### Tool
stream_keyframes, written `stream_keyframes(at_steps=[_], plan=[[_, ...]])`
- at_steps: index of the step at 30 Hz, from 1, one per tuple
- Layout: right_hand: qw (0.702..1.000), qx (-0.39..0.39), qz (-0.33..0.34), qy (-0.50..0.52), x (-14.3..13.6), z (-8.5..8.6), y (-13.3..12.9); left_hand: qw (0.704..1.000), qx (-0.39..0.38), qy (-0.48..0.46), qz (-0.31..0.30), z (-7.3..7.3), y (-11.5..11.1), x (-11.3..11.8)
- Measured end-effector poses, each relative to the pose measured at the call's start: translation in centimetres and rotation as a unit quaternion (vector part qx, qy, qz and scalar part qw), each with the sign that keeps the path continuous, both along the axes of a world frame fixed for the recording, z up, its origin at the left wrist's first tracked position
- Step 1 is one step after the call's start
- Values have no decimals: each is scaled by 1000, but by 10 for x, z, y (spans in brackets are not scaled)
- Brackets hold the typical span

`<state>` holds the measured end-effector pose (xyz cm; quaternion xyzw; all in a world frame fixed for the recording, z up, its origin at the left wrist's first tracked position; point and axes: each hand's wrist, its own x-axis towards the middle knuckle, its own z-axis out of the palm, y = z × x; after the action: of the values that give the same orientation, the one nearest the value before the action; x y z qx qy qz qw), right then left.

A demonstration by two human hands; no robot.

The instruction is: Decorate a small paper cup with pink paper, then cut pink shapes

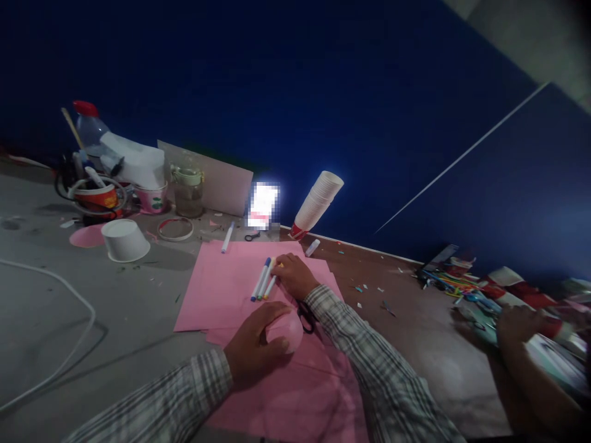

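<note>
My left hand (252, 341) is curled around a rounded pale-pink object (290, 331), whose exact kind I cannot make out. Just beyond it, my right hand (295, 275) has its fingers closed at the upper end of a white marker pen (271, 287) with a yellow tip. Two more markers, one a blue-capped marker (261, 278), lie alongside on pink paper sheets (207, 289). Black scissor handles (306, 319) show between my right wrist and the pink object; the blades are hidden.
A stack of paper cups (318, 203) leans at the back wall, near a bright pixelated screen (263, 206). At left stand a white tub (124, 240), a glass jar (188, 191) and a red pen pot (96, 200). Another person's hand (519, 323) is among craft items at right.
</note>
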<state>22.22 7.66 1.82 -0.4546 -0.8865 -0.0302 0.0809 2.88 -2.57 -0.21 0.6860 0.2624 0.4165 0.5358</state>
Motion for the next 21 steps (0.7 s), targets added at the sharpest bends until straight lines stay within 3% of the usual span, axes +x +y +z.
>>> stream_keyframes(at_steps=[7, 10, 12, 16, 21], plan=[[997, 21, 68, -33, 8, 25, 8, 996, -38, -73, 14, -2, -4, -3], [997, 47, 64, 22, 23, 42, -4, 993, -44, -91, 61, 3, -2, -8], [994, 46, 25, 97, 31, 53, -18, 987, -57, -99, 116, 8, 3, -10], [975, -42, -2, 219, 27, 61, -50, 961, -116, -144, 206, 15, 15, -11], [940, -161, 17, 301, -1, 52, -57, 956, -169, -125, 203, 22, 25, -13]])
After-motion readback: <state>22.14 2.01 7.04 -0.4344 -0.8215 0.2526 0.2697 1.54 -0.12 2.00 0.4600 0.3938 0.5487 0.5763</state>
